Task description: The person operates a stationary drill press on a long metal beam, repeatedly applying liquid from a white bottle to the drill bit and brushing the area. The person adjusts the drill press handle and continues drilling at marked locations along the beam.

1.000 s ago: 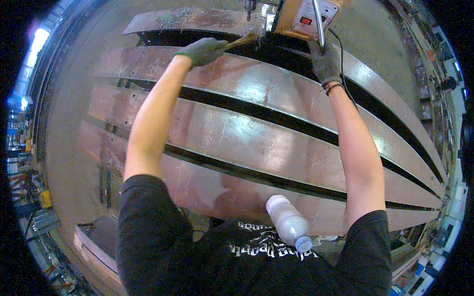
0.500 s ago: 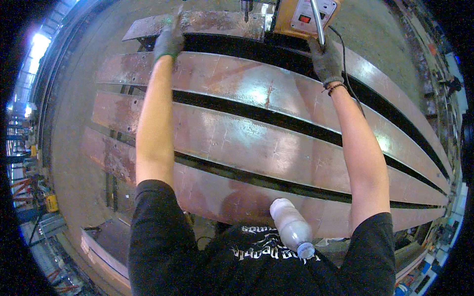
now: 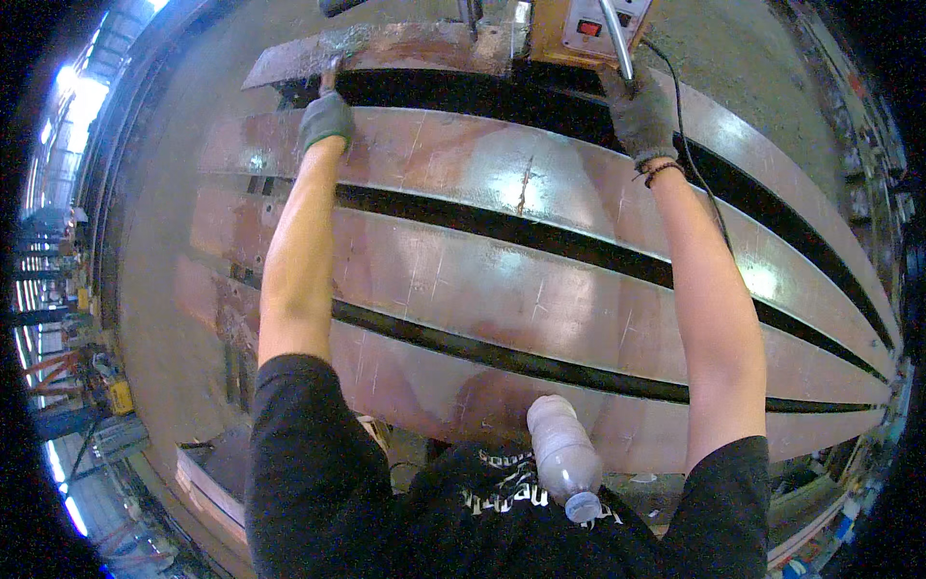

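Observation:
My left hand (image 3: 328, 120), in a grey glove with a green cuff, is closed round a short brush-like tool (image 3: 331, 74). Its far end lies over the farthest steel beam (image 3: 424, 48), where wet-looking debris is scattered; the bristles are not clear. My right hand (image 3: 640, 114), also gloved, is closed at the lower end of a shiny metal lever (image 3: 617, 39). That lever crosses the front of a yellow drilling machine (image 3: 564, 43) with a red switch. Left of the machine, a dark drill bit (image 3: 473, 14) points down at the beam.
Several long rust-brown steel beams (image 3: 482, 261) lie side by side with dark gaps between them. A black cable (image 3: 687, 145) runs from the machine past my right wrist. Close to my chest is a plastic bottle (image 3: 564, 449) with whitish contents. Wooden boards (image 3: 207, 482) lie at the lower left.
My left hand has come slightly nearer, and the tool now shows more plainly against the far beam. My right hand stays at the lever. The whole view has shifted a little.

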`<state>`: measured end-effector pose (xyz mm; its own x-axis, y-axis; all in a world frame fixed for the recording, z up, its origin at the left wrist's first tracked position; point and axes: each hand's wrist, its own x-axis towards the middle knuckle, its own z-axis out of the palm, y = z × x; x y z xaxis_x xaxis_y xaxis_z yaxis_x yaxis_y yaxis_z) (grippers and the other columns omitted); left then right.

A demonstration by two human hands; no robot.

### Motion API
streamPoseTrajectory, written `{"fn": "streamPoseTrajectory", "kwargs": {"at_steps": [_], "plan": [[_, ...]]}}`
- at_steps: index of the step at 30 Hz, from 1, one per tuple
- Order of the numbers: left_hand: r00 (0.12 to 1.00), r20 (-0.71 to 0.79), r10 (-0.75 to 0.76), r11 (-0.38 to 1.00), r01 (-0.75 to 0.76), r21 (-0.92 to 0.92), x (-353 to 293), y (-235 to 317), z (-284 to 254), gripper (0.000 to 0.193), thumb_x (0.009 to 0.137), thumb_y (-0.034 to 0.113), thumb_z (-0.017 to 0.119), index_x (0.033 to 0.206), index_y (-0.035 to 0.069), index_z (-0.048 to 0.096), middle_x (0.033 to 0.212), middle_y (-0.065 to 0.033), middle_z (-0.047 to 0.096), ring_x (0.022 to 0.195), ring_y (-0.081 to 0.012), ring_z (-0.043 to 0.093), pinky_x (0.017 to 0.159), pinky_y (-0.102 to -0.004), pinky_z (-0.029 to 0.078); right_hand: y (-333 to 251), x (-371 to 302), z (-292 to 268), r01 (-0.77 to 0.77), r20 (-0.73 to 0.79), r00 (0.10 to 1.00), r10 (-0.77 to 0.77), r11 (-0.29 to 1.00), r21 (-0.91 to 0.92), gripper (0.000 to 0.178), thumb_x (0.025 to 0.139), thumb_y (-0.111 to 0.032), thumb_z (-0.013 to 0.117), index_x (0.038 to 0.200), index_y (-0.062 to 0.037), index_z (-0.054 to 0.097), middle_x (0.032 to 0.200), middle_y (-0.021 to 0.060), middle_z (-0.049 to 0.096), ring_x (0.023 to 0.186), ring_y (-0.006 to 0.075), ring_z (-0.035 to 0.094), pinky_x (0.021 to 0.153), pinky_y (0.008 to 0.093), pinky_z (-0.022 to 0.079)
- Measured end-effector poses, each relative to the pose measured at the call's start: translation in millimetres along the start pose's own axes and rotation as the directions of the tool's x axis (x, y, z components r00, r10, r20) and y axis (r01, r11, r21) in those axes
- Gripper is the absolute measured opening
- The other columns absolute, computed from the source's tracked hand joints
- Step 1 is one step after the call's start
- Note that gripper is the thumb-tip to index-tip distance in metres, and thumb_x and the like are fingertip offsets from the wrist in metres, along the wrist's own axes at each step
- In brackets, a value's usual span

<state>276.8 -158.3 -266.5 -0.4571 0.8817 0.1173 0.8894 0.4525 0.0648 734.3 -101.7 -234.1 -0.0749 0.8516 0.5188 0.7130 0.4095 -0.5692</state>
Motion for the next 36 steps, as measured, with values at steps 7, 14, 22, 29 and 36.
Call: {"fn": "streamPoseTrajectory", "kwargs": {"at_steps": [7, 14, 22, 29, 36], "plan": [[0.879, -0.090, 0.468, 0.868, -0.476, -0.140, -58, 79, 5, 0.053, 0.099, 0.018, 0.049, 0.152, 0.022, 0.045, 0.103, -0.0279, 0.071, 0.094, -0.0466, 0.071, 0.084, -0.0580, 0.056, -11, -8, 6, -0.088, 0.022, 0.996, 0.086, 0.989, 0.120, 0.043, 0.097, -0.048, 0.068, 0.116, -0.0087, 0.069, 0.084, 0.0182, 0.071, 0.075, 0.0352, 0.068, 0.069, 0.0451, 0.051], [0.984, 0.072, 0.162, 0.987, -0.161, -0.008, -37, 63, -4, 0.053, 0.099, 0.016, 0.049, 0.152, 0.021, 0.044, 0.104, -0.0262, 0.072, 0.097, -0.0452, 0.072, 0.082, -0.0585, 0.057, -4, -4, 6, -0.085, 0.023, 0.996, 0.085, 0.996, -0.009, 0.040, 0.097, -0.044, 0.070, 0.119, -0.0101, 0.068, 0.094, 0.0190, 0.074, 0.084, 0.0378, 0.071, 0.074, 0.0454, 0.054], [0.957, 0.205, 0.206, 0.978, -0.199, -0.055, -134, 77, -22, 0.038, 0.100, 0.024, 0.054, 0.135, 0.009, 0.056, 0.105, -0.0293, 0.072, 0.096, -0.0466, 0.072, 0.081, -0.0578, 0.057, -5, -6, 10, -0.099, -0.005, 0.995, 0.100, 0.990, 0.099, 0.043, 0.097, -0.041, 0.069, 0.128, -0.0114, 0.065, 0.097, 0.0208, 0.074, 0.088, 0.0414, 0.071, 0.074, 0.0480, 0.054], [0.879, -0.239, 0.413, 0.898, -0.436, -0.054, -124, 108, -21, 0.049, 0.095, 0.038, 0.060, 0.132, 0.006, 0.060, 0.132, -0.0237, 0.063, 0.119, -0.0438, 0.061, 0.098, -0.0532, 0.052, -14, -6, 4, -0.130, 0.051, 0.990, 0.128, 0.991, 0.027, 0.044, 0.098, -0.041, 0.068, 0.128, -0.0087, 0.064, 0.097, 0.0214, 0.074, 0.087, 0.0417, 0.070, 0.075, 0.0470, 0.054], [0.793, 0.014, 0.609, 0.791, -0.609, 0.068, -51, 186, 25, 0.049, 0.089, 0.040, 0.063, 0.128, 0.013, 0.073, 0.152, -0.0166, 0.052, 0.144, -0.0429, 0.042, 0.120, -0.0593, 0.027, -15, -4, 1, -0.138, 0.044, 0.990, 0.135, 0.988, 0.073, 0.045, 0.097, -0.045, 0.068, 0.118, -0.0048, 0.067, 0.093, 0.0213, 0.072, 0.085, 0.0382, 0.069, 0.076, 0.0456, 0.052]]}}
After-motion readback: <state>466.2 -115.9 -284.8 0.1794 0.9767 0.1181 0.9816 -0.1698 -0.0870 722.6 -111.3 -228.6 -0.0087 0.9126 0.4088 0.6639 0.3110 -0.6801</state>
